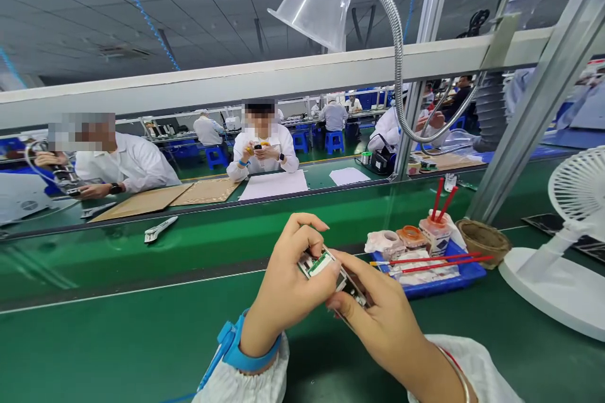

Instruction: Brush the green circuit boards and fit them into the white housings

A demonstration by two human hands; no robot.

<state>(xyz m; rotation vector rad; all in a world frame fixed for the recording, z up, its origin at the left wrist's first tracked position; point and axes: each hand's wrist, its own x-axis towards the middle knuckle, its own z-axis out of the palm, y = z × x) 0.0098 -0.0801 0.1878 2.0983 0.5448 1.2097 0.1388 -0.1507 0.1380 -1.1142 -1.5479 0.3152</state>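
Two hands on one little gadget at the green bench

So there's a small electronic unit (353, 295) held up over the green bench (118, 352), a bit right of centre, tilted so its far end points left. The left hand (302, 274) has that far-left end pinched, fingers curled over and thumb pressed close by a strip of green circuit board (320, 264). The right hand (384, 310) grips the near-right end between thumb and fingers, so neither hand is open. Can't make out much of the insides — the fingers cover a lot of it.

There's a blue wrist strap (253, 356) on the left wrist, its cord trailing off to the near left. Just right of the hands and farther back is a blue tray (442, 288) with small jars and red-handled brushes (442, 259) laid across it. A brown round container (483, 242) stands right beside it, then a white fan (543, 289) at the far right. Beyond the green ledge, co-workers in white sit at the far bench — cardboard (142, 206) and a white sheet (276, 186) lie there.
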